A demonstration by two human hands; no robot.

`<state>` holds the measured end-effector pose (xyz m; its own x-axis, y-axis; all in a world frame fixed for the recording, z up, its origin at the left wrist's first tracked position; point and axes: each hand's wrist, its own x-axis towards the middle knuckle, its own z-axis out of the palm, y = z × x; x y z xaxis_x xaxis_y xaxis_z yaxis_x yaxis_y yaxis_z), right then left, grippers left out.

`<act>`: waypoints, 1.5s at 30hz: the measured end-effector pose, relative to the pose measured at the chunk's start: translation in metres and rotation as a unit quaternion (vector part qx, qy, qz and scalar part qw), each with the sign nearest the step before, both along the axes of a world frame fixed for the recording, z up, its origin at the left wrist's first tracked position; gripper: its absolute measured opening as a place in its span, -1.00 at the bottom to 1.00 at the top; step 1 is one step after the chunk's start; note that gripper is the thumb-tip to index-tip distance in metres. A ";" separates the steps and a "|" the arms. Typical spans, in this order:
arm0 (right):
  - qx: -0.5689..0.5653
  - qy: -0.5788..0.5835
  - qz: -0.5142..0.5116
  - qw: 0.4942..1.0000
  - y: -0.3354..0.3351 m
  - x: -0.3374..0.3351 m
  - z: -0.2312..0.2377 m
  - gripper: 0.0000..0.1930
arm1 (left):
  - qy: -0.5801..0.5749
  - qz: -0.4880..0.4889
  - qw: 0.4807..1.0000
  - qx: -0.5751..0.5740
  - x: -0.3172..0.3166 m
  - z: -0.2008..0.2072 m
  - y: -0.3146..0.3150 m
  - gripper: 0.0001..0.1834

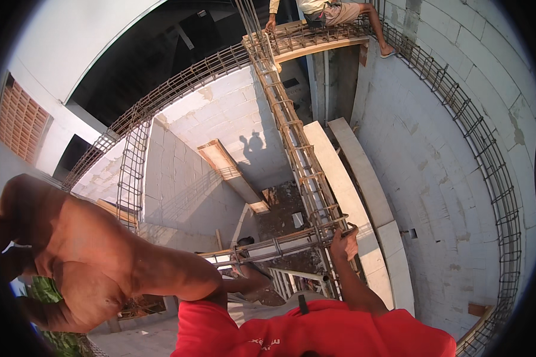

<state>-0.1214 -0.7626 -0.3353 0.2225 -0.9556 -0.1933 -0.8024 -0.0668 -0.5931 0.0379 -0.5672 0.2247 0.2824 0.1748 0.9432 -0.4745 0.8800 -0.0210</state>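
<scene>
The steel rebar cage stretches away from the person, its near end directly at the right hand and its far end beyond it, at a wooden formwork board. That hand's fingers are bent up against the right side of the cage's near end, where rods cross; whether they truly grip a bar or only press on it cannot be told. The left hand is raised to the left of the cage and well apart from it, so close to the lens (it looks huge there) that its grasp cannot be made out. A bundle of crossing rods reaches leftward from the cage's near end, toward the person's red shirt. Just right of the cage lie two long pale slabs, and farther right a block wall carries a curved rebar run. Left of the cage, a plank leans below a pale wall marked by a shadow. At the cage's far end sits a co-worker, one hand beside its bars.
</scene>
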 end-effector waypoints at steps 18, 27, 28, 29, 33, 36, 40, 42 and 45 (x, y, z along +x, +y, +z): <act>-0.011 0.039 0.029 0.999 0.011 0.012 0.018 -0.37 | 0.088 0.336 0.571 0.744 0.023 -0.527 -0.211 -0.47; -0.005 0.061 0.031 0.998 0.008 0.010 0.004 -0.37 | 0.066 0.313 0.560 0.764 0.027 -0.551 -0.209 -0.52; -0.006 0.061 0.027 0.998 0.008 0.010 0.003 -0.37 | 0.070 0.310 0.552 0.771 0.026 -0.549 -0.212 -0.51; -0.010 0.067 0.034 0.997 0.008 0.010 0.002 -0.35 | 0.076 0.333 0.558 0.757 0.026 -0.548 -0.215 -0.52; -0.010 0.091 0.035 0.995 0.007 0.009 -0.007 -0.28 | 0.097 0.387 0.575 0.714 0.034 -0.541 -0.231 -0.55; -0.016 0.093 0.041 0.995 0.005 0.007 -0.016 -0.24 | 0.103 0.381 0.563 0.726 0.045 -0.539 -0.241 -0.53; -0.042 0.074 0.043 0.995 0.004 0.003 -0.027 -0.17 | 0.092 0.414 0.585 0.691 0.057 -0.536 -0.256 -0.63; -0.059 0.072 0.021 0.995 0.003 0.004 -0.028 -0.17 | 0.105 0.395 0.605 0.683 0.066 -0.533 -0.268 -0.63; -0.008 0.066 0.011 0.998 -0.001 0.005 -0.024 -0.14 | 0.110 0.354 0.600 0.709 0.087 -0.521 -0.292 -0.67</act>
